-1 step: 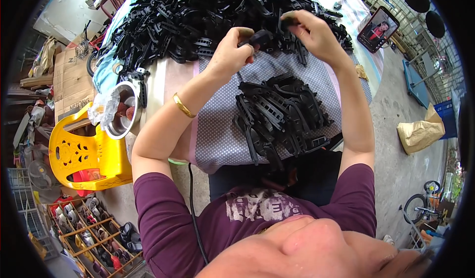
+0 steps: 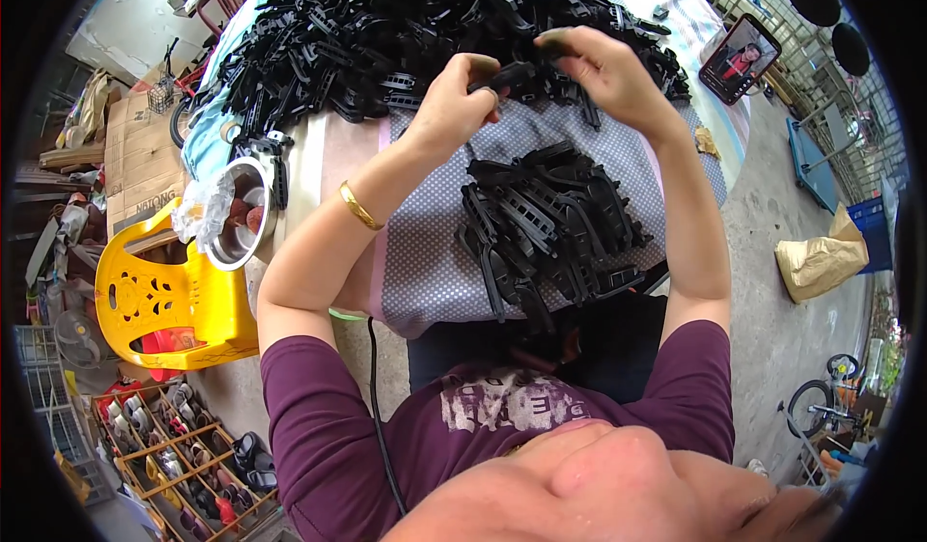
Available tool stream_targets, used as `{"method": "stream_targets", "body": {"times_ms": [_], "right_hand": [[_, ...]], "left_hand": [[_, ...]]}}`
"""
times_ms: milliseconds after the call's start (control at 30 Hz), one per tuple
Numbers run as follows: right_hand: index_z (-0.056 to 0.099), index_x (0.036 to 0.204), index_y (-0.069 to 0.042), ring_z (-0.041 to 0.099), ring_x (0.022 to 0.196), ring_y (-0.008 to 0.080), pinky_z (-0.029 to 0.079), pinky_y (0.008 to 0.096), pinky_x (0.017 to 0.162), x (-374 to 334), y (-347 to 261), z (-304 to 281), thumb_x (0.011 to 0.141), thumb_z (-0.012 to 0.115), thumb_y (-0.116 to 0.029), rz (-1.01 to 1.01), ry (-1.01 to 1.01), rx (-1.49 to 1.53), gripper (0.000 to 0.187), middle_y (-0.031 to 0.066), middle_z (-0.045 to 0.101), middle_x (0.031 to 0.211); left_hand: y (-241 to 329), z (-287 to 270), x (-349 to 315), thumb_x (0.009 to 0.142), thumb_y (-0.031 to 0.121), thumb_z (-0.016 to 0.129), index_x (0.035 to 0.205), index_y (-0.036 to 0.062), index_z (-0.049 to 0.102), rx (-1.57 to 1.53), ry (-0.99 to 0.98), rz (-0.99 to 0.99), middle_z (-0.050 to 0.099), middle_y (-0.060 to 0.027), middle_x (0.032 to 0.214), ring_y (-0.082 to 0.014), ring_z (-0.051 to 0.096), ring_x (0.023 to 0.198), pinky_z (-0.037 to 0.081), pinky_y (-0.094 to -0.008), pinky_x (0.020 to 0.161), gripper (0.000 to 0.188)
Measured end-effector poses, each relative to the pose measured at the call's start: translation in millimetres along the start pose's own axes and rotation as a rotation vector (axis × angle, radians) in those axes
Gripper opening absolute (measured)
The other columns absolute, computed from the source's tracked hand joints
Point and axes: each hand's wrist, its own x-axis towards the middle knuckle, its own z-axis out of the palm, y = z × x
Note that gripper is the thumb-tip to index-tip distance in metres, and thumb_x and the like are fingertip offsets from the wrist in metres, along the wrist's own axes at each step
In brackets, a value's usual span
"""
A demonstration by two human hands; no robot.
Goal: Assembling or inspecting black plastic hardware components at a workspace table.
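My left hand (image 2: 454,103) is closed around a black plastic part (image 2: 514,76) whose free end points to the right. Just right of that end is my right hand (image 2: 606,71), its fingers bent together in a pinch; whatever they hold is lost against the dark heap. Behind both hands rises a large heap of black plastic strip-like parts (image 2: 328,45), some with rows of slots. Nearer to me, a smaller bunch of similar black parts (image 2: 546,219) lies side by side on the dotted grey cloth (image 2: 415,252).
A metal bowl (image 2: 228,252) with reddish round things and a plastic bag stands at the left on a yellow chair (image 2: 145,291). A phone (image 2: 739,59) is propped at the table's right edge. A black cable (image 2: 379,416) hangs near my left arm. A paper sack (image 2: 821,257) stands right.
My right hand has shifted slightly left and down, closer to the black part in my left hand. That part has tilted a little. The bunch on the cloth looks the same.
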Motion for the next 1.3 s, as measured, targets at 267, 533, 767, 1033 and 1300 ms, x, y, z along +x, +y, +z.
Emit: {"method": "stream_targets", "body": {"times_ms": [267, 533, 767, 1033, 1300], "right_hand": [[0.064, 0.099, -0.002, 0.058, 0.07, 0.0235, 0.047, 0.0308, 0.065, -3, -19, 13, 0.083, 0.06, -0.011, 0.115, -0.187, -0.026, 0.019, 0.0117, 0.059, 0.077], [0.063, 0.104, -0.002, 0.058, 0.066, 0.021, 0.047, 0.0284, 0.06, -6, -19, 19, 0.08, 0.065, -0.012, -0.043, -0.138, -0.139, 0.027, 0.0101, 0.061, 0.076], [0.057, 0.116, -0.003, 0.058, 0.075, 0.0157, 0.049, 0.0262, 0.067, -3, -18, 8, 0.073, 0.072, -0.025, -0.048, 0.027, -0.246, 0.051, 0.008, 0.06, 0.088], [0.062, 0.105, 0.002, 0.057, 0.071, 0.0101, 0.047, 0.0227, 0.066, -4, -28, 2, 0.078, 0.069, -0.015, 0.21, -0.18, 0.097, 0.033, 0.0057, 0.064, 0.081], [0.064, 0.105, -0.002, 0.06, 0.073, 0.0095, 0.051, 0.023, 0.071, -2, 6, -31, 0.09, 0.055, -0.023, 0.292, 0.106, 0.398, 0.027, 0.0061, 0.066, 0.09]], "left_hand": [[3, 2, -3, 0.079, -0.006, 0.046, 0.115, -0.0083, 0.049, -0.173, -0.117, 0.059, 0.058, -0.0142, 0.106, -0.019, 0.061, 0.092, 0.05, -0.0299, 0.086, 0.036], [-4, 3, -3, 0.087, 0.003, 0.056, 0.117, -0.0061, 0.051, -0.352, -0.084, -0.023, 0.058, -0.0119, 0.108, -0.0184, 0.06, 0.095, 0.049, -0.0315, 0.091, 0.032], [3, 2, -3, 0.086, 0.002, 0.057, 0.119, -0.0047, 0.051, -0.105, -0.088, 0.146, 0.062, -0.0092, 0.101, -0.0129, 0.06, 0.09, 0.05, -0.0256, 0.084, 0.035], [12, 1, -8, 0.083, -0.001, 0.059, 0.118, -0.0027, 0.054, 0.125, -0.082, 0.351, 0.062, -0.0056, 0.104, -0.0096, 0.057, 0.092, 0.047, -0.0228, 0.085, 0.035], [17, 8, -17, 0.083, 0.008, 0.063, 0.114, 0.0005, 0.058, 0.103, -0.41, 0.235, 0.061, -0.0072, 0.109, -0.0139, 0.056, 0.1, 0.045, -0.027, 0.089, 0.033]]}}
